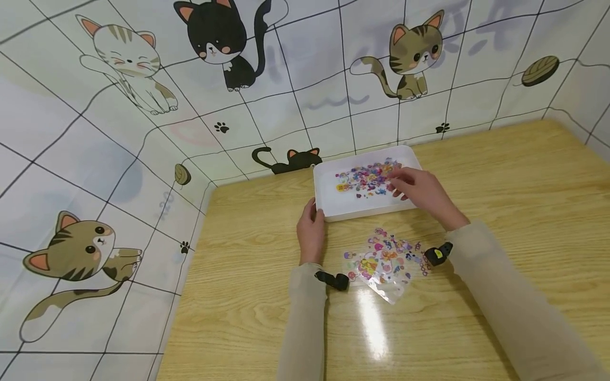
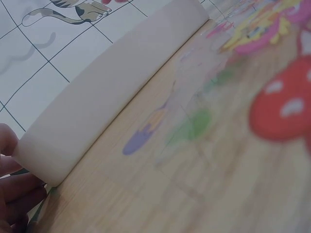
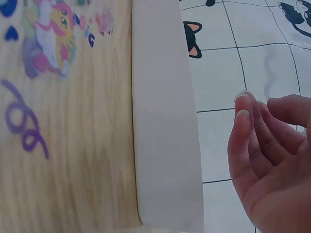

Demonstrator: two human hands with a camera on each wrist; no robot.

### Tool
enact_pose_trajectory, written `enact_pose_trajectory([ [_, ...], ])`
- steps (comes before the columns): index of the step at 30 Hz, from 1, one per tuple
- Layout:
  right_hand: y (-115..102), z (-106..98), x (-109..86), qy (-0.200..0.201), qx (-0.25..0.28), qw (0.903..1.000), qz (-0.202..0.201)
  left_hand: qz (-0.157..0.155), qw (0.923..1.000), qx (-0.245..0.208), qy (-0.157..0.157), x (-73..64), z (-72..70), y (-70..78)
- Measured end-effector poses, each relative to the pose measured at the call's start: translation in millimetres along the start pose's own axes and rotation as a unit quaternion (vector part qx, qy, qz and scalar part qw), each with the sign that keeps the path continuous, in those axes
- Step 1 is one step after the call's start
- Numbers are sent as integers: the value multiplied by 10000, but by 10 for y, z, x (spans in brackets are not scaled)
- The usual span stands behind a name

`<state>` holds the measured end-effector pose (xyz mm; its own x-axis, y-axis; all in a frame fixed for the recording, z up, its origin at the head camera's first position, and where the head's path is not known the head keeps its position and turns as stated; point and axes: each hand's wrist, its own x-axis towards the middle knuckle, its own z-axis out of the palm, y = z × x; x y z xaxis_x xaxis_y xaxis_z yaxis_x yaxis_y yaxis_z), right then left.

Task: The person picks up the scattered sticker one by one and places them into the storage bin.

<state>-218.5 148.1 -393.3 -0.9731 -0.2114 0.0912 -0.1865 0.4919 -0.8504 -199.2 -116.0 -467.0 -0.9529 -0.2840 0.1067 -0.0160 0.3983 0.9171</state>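
Observation:
A shallow white tray (image 1: 328, 198) stands at the back of the table, with a heap of small colourful stickers (image 1: 367, 179) inside. My left hand (image 1: 311, 233) holds the tray's near left corner. In the left wrist view, thumb and fingers (image 2: 22, 196) lie about that corner of the tray (image 2: 107, 82). Over the tray's right side hovers my right hand (image 1: 424, 191), its fingers loosely bent beside the stickers. The right wrist view shows the thumb apart from the fingertips (image 3: 241, 116) and nothing between them, above the tray wall (image 3: 163, 102).
In front of the tray lies a clear plastic sheet (image 1: 388, 290) with many printed stickers, between my forearms. The wood-grain table (image 1: 248, 275) meets a wall covering (image 1: 314, 114) with cartoon cats behind and to the left.

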Motion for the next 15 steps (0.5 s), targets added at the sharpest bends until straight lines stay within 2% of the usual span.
enact_pose_trajectory([
  [12,-50,72,-191,-534,328,9980,-28,9,9999,96,65,8,1,-10],
  [15,-56,94,-219,-776,182,9968,-9,12,9999,104,58,9,-2,-2],
])
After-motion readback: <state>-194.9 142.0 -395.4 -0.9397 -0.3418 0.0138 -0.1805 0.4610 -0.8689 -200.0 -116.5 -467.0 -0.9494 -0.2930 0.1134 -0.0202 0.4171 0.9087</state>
